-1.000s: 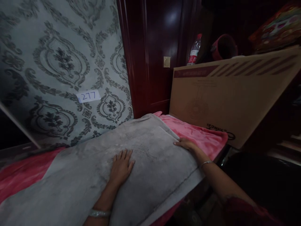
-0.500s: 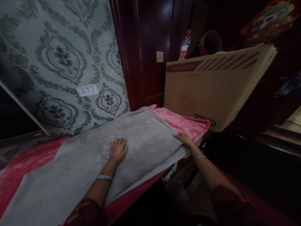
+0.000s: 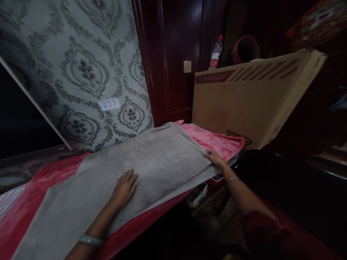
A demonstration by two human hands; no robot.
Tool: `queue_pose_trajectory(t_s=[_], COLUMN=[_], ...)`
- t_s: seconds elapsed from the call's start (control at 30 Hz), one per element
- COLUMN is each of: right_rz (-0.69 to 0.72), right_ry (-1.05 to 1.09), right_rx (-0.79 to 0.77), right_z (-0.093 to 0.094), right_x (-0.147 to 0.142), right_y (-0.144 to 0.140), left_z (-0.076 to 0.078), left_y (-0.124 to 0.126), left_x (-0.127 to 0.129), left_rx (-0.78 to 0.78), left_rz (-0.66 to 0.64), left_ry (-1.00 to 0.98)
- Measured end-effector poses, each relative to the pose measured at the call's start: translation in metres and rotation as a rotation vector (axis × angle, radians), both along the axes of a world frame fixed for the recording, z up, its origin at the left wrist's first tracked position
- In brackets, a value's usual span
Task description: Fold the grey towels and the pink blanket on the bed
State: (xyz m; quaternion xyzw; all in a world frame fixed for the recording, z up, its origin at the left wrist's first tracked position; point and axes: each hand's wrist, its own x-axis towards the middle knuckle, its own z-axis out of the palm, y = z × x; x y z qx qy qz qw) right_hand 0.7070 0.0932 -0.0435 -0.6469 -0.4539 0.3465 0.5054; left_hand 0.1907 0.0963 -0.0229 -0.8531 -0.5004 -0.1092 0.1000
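A grey plush blanket (image 3: 162, 155), folded into layers at its right end, lies spread over a pink-red cloth (image 3: 217, 139). My left hand (image 3: 124, 189) rests flat on the blanket's upper face, fingers stretched out and a little apart. At the blanket's right edge, my right hand (image 3: 214, 159) holds the folded border, with its fingertips on the top layer. The parts of that hand under the edge are hidden.
A big cardboard box (image 3: 238, 97) leans behind the right end. A plastic bottle (image 3: 215, 54) and a round dark container (image 3: 245, 50) show above it. On the patterned wall is a paper label (image 3: 110, 104) reading 277. A dark screen-like panel (image 3: 24, 119) stands at left.
My left hand has slid left and toward me across the blanket. My right hand stays at the blanket's right edge. The view has turned slightly left.
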Motion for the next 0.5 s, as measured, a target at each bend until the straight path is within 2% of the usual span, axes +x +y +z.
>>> queue_pose_trajectory(t_s=[0.13,0.27,0.37,0.5], right_rz=[0.056,0.07,0.052,0.041], right_ry=[0.086,0.141,0.162,0.177], right_rx=[0.021,0.0,-0.021,-0.017], right_z=[0.002,0.0,-0.004,-0.011], right_x=[0.003,0.005,0.006,0.005], right_y=[-0.007,-0.007,-0.006,-0.006], left_z=[0.009,0.032,0.051,0.07], left_y=[0.0,0.013,0.036,0.088], left_x=[0.011,0.05,0.089,0.141], left_rx=[-0.033,-0.071,-0.122,-0.18], left_rz=[-0.022,-0.075,-0.077,0.01], left_ry=[-0.055,-0.124,-0.138,-0.112])
